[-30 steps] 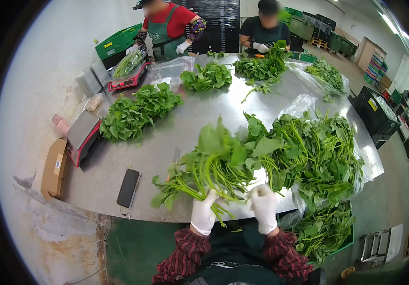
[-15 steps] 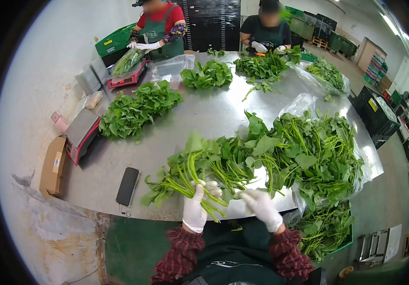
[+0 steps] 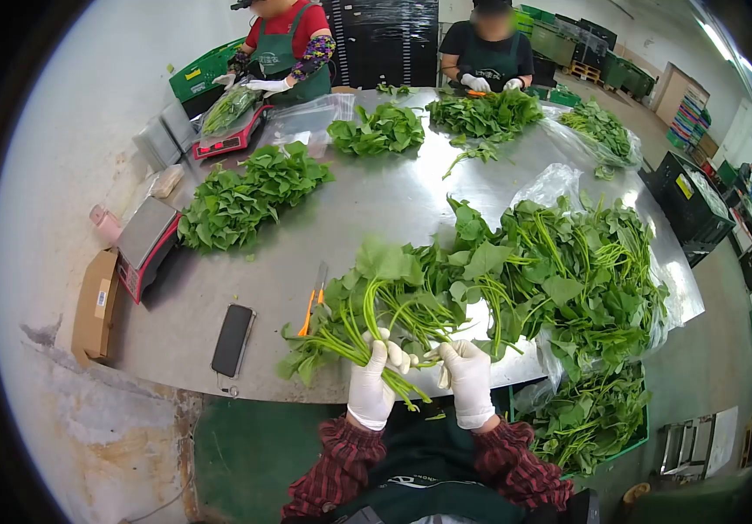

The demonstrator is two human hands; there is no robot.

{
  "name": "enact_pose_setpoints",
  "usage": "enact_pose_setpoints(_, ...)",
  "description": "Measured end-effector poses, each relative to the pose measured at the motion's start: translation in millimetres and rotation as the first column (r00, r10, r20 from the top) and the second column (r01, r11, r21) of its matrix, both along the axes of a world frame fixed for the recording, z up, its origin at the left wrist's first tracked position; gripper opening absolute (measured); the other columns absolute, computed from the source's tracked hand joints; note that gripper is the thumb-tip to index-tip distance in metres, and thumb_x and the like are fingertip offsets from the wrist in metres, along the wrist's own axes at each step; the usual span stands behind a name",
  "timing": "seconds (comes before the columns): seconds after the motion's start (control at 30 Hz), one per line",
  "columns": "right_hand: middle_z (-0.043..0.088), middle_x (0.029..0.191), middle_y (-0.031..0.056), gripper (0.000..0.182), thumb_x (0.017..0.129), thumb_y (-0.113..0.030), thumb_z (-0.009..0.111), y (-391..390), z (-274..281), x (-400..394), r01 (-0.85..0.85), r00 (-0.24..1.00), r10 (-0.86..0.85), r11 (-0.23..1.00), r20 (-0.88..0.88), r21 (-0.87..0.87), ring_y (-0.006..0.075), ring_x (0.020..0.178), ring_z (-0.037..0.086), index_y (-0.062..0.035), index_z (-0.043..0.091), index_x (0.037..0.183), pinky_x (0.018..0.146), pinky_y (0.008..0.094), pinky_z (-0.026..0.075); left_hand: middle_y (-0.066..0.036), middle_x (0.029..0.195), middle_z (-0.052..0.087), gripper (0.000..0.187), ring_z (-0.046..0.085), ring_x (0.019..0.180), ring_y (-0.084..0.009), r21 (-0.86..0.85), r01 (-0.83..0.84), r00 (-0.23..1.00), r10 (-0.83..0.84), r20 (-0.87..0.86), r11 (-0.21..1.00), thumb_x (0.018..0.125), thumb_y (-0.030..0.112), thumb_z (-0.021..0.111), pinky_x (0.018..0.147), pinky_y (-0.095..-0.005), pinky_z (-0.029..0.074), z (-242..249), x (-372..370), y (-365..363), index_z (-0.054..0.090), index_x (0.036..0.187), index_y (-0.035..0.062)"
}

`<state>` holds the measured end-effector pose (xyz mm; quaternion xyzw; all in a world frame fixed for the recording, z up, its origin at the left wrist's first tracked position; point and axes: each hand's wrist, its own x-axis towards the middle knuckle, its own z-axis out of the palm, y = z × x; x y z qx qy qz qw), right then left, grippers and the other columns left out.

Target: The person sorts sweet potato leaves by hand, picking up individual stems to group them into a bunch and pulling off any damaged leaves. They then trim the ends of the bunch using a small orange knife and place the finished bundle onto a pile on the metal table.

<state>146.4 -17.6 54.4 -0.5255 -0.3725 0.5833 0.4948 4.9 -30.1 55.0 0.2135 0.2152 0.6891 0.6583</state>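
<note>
**Left hand point(image 3: 371, 384) clamped round a bundle of leafy stems point(image 3: 341, 347), right hand point(image 3: 470, 380) just beside it**

The steel tabletop point(image 3: 376, 210) spreads across the view. Its right side carries the large heap of greens point(image 3: 576, 279), partly on clear plastic point(image 3: 551, 183). Beyond the far edge are two aproned people: one point(image 3: 287, 57) toward the far left corner, one point(image 3: 487, 61) farther right. Below the near edge, toward the right, a green crate point(image 3: 646, 428) holds more greens.

A long leafy pile point(image 3: 245, 196) lies toward the left edge, and two others, a middle pile point(image 3: 377, 131) and a far pile point(image 3: 485, 115), lie near the far edge. A red scale point(image 3: 149, 231) sits at the left edge.

The bundle is at the near edge, left of the heap. Its stems cross the left hand's grip, with leafy parts above and to the left and bare ends hanging below, between the two hands. Both hands wear white gloves. The right hand's fingers are bent inward, close to the left fingertips; whether they pinch a stem, I cannot tell.

A dark phone point(image 3: 233, 339) lies near the near edge, well left of the hands. Orange-handled scissors point(image 3: 308, 316) rest just above the bundle's left leaves.
</note>
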Motion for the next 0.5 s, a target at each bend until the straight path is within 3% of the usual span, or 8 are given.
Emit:
enact_pose_setpoints(0.03,0.057,0.059,0.0042,0.012,0.081,-0.013,0.062,8,-13,3,0.000,1.000,0.000,1.000,0.001,0.001,0.0136,0.049,0.051,-0.0021,0.062,0.077,0.046,0.0286,0.040,0.002,0.065,0.041,0.020,0.042,0.058,-0.0106,0.011,-0.045,0.996,0.046,-0.078,0.999,0.096,0.025,0.045,0.067,-0.0330,0.042,4,2,0,0.047,0.110,0.0109)
enact_pose_setpoints(0.07,0.056,0.056,0.0054,0.014,0.083,-0.011,0.059,17,-27,10,0.003,0.813,-0.268,0.890,0.517,0.456,0.0137,0.046,0.049,-0.0008,0.061,0.074,0.045,0.0283,0.038,0.003,0.063,0.039,0.023,0.038,0.056,-0.0090,0.034,-0.082,0.987,0.086,-0.138,0.996,0.096,0.025,0.045,0.063,-0.0304,0.038,6,-3,-1,0.047,0.113,0.0103)
enact_pose_setpoints(0.1,0.054,0.053,0.0066,0.018,0.085,-0.009,0.056,24,-36,20,-0.260,0.361,-0.646,0.623,0.673,0.737,0.0137,0.043,0.046,0.0005,0.059,0.070,0.043,0.0280,0.036,0.004,0.061,0.036,0.026,0.034,0.053,-0.0075,0.058,-0.119,0.972,0.128,-0.198,0.991,0.096,0.026,0.044,0.058,-0.0278,0.035,8,-13,-3,0.046,0.117,0.0097)
enact_pose_setpoints(0.27,0.056,0.062,0.0117,0.018,0.081,-0.015,0.058,59,-51,97,0.111,0.494,-0.231,0.973,0.838,0.203,0.0253,0.052,0.054,-0.0031,0.059,0.067,0.048,0.0341,0.042,0.005,0.060,0.032,0.045,0.028,0.051,-0.0057,0.032,-0.342,0.903,0.337,-0.266,0.939,0.095,0.027,0.045,0.055,-0.0232,0.030,14,-65,-4,0.035,0.134,0.0083)
enact_pose_setpoints(0.33,0.059,0.062,0.0121,0.018,0.078,-0.018,0.060,55,-56,94,-0.061,-0.066,-0.255,0.966,0.965,0.252,0.0273,0.055,0.059,-0.0050,0.059,0.066,0.049,0.0364,0.046,0.005,0.059,0.030,0.039,0.027,0.050,-0.0061,-0.126,-0.280,0.960,0.277,-0.042,0.952,0.095,0.026,0.047,0.054,-0.0231,0.028,4,-71,-2,0.043,0.129,0.0073)
enact_pose_setpoints(0.37,0.060,0.057,0.0118,0.036,0.082,-0.038,0.060,55,-72,89,-0.161,-0.134,-0.243,0.962,0.961,0.221,0.0287,0.055,0.061,-0.0077,0.059,0.063,0.052,0.0381,0.049,0.005,0.059,0.030,0.039,0.027,0.050,-0.0061,-0.124,-0.283,0.959,0.280,-0.040,0.951,0.095,0.026,0.047,0.054,-0.0231,0.028,-1,-70,-3,0.043,0.129,0.0073)
enact_pose_setpoints(0.43,0.060,0.058,0.0108,0.030,0.080,-0.035,0.060,44,-75,55,-0.471,-0.063,-0.231,0.865,0.971,0.175,0.0275,0.052,0.061,-0.0075,0.058,0.069,0.050,0.0358,0.049,0.005,0.056,0.032,0.020,0.030,0.048,-0.0065,-0.152,0.017,0.986,0.008,0.165,0.988,0.093,0.020,0.050,0.055,-0.0237,0.030,-13,-66,-6,0.055,0.107,0.0053)
enact_pose_setpoints(0.5,0.059,0.057,0.0120,0.032,0.077,-0.037,0.063,31,-66,9,-0.403,0.181,-0.176,0.884,0.968,0.236,0.0278,0.052,0.060,-0.0067,0.056,0.068,0.050,0.0364,0.048,0.005,0.053,0.030,0.012,0.028,0.047,-0.0065,-0.164,0.062,0.975,-0.025,0.219,0.985,0.092,0.018,0.052,0.053,-0.0242,0.028,-18,-59,-5,0.057,0.095,0.0069)
